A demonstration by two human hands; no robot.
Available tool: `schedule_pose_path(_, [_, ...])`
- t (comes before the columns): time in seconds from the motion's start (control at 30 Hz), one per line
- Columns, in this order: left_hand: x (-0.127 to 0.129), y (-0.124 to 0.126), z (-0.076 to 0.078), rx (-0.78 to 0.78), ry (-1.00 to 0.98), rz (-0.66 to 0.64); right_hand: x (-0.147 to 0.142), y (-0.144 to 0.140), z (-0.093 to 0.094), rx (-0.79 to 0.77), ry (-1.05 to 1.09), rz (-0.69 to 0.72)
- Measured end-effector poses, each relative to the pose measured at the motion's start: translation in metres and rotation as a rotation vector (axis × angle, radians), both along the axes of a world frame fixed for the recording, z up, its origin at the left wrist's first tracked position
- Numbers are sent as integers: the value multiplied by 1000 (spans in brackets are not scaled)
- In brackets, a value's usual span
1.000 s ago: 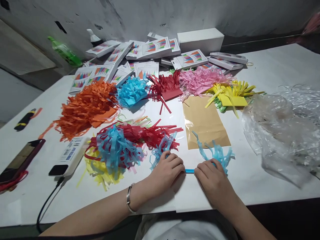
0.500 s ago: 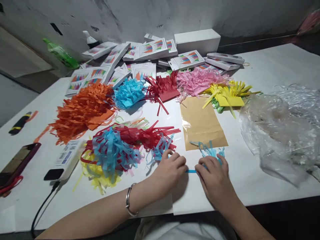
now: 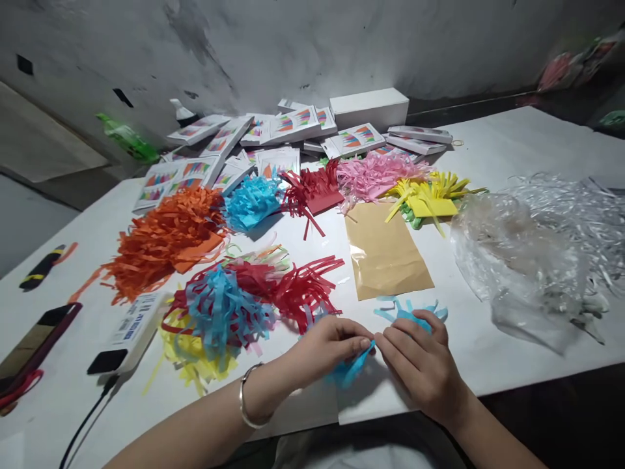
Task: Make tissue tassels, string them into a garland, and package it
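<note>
Both hands grip one blue tissue-paper tassel near the table's front edge. My left hand pinches its folded middle, and fringe hangs below the fingers. Close beside it, my right hand is closed on the other part, with blue strips fanning out beyond the knuckles. To the left lies a heap of finished-looking tassels: blue, red and yellow. A brown paper sheet in a clear sleeve lies beyond my hands.
Behind are fringed bundles in orange, blue, red, pink and yellow. Printed boxes pile up by the wall. Crumpled clear plastic lies right; a power bank and phone lie left.
My hands have come together, and the blue strip between them is now lifted and bent. The left hand has turned, with blue fringe now hanging under it. The camera view has shifted slightly.
</note>
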State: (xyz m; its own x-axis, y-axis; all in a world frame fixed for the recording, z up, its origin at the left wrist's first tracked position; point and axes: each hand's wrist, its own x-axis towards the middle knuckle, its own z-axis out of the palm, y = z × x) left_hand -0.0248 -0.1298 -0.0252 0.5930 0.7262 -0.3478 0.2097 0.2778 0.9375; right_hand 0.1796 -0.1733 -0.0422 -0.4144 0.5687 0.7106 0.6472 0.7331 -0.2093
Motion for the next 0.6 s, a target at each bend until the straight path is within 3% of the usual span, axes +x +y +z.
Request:
schedule_pose_path(0.07, [6,-1,6,-248,-157,36,1,-3,12,-23,115,-4])
schedule_pose_path(0.17, [20,-2,16,-287,-242,78,0,-7,22,-109,317,-23])
schedule_pose_path(0.37, [49,-1,29,181,-177,169,6,-9,11,-264,631,-39])
schedule_pose_path(0.47, [61,7,29,359,-123,105,16,-5,3,-221,674,-67])
schedule_pose_path(0.6, [84,25,38,637,-81,-80,41,4,5,-213,696,-128])
